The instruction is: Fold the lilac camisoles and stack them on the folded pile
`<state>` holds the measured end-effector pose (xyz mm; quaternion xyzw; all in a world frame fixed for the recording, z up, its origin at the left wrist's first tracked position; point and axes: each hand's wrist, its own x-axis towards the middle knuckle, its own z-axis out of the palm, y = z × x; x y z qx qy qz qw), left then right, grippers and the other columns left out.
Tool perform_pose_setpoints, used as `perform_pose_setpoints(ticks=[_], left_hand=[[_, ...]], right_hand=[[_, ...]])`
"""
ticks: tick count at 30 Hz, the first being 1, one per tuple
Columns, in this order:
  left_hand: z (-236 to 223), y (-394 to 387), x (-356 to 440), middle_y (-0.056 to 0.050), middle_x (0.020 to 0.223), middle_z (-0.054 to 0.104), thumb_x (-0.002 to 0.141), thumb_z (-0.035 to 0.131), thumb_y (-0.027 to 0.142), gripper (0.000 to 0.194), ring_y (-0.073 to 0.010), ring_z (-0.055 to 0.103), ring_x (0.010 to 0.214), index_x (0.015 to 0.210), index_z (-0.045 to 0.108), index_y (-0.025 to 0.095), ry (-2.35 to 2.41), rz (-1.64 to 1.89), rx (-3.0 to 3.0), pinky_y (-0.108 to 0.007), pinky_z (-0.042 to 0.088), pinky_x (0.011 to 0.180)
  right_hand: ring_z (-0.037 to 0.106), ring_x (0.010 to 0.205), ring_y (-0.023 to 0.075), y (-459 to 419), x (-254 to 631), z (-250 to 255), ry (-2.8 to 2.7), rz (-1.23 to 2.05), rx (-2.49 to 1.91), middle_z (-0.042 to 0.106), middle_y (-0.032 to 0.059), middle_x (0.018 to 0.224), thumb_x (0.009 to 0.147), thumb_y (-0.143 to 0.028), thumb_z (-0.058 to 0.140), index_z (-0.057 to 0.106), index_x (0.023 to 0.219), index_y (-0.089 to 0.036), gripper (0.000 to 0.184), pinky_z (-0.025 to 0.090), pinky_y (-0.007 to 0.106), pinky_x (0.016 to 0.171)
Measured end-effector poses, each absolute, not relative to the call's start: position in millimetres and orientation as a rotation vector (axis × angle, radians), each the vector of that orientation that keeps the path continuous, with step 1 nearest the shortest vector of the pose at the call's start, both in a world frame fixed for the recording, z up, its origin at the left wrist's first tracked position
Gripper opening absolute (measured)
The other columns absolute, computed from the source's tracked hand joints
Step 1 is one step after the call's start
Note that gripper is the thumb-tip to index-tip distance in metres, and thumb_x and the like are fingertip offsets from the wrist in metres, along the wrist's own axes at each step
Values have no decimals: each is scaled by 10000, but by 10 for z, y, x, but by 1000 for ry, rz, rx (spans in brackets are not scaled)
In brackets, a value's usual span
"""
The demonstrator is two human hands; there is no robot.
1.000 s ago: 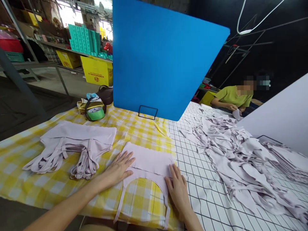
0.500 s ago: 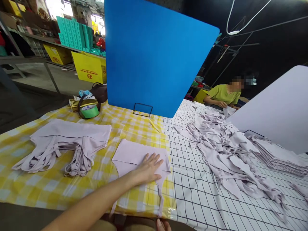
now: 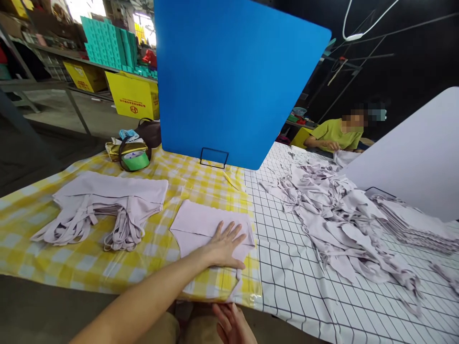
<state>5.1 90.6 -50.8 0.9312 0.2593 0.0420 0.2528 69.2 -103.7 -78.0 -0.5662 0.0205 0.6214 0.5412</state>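
Steadying the garment [image 3: 197,220], your left hand [image 3: 223,249] lies flat, fingers apart. Your right hand [image 3: 237,328] has dropped beside the strap [image 3: 235,288]; can't tell if it's pinching

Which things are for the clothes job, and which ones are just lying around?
Seem part of the job:
- pale lilac strappy garment under the left hand
- garment stack

Probably just lying about:
- green tape roll
- brown bag

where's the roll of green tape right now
In the head view, the green tape sits at the table's far left, just left of the blue board.
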Motion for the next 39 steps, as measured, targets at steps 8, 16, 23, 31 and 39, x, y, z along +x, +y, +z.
perform_pose_setpoints(ticks=[8,16,23,31,39], left_hand=[[-486,920,56,-99,1496,-70,703,420,732,957,-317,-129,1358,1435,125,191,712,56,2529,-567,-134,1036],[-487,926,54,-99,1496,-75,717,421,710,934,-308,-137,1358,1435,121,192,716,38,2532,-556,-154,1032],[-425,913,56,-95,1494,-83,727,408,709,923,-298,-147,1357,1434,126,187,723,7,2511,-556,-158,1031],[-424,910,65,-98,1501,-41,719,454,687,908,-318,-104,1362,1429,150,210,734,26,2491,-571,-137,1033],[-385,898,61,-109,1500,-38,726,435,692,910,-310,-113,1362,1429,153,188,739,14,2501,-568,-132,1036]], right_hand=[[486,580,92,-1055,521,-634,-156,1495,-1316,618,-17,679,520,-465,803,659,743,-203,373,334,174,496],[525,629,146,-1097,491,-496,-354,1492,-1328,559,7,539,620,-568,699,601,546,-177,410,383,246,602],[433,439,114,-1319,1019,-106,-339,1491,-942,468,-10,501,808,-516,506,603,601,-233,363,395,279,491],[555,885,245,-1196,998,-304,-779,802,-1621,546,92,1141,770,-599,506,508,1167,-300,497,442,337,629],[481,720,226,-640,1079,-334,-1466,177,-2088,560,84,761,821,-583,389,576,660,-208,448,376,344,635]])
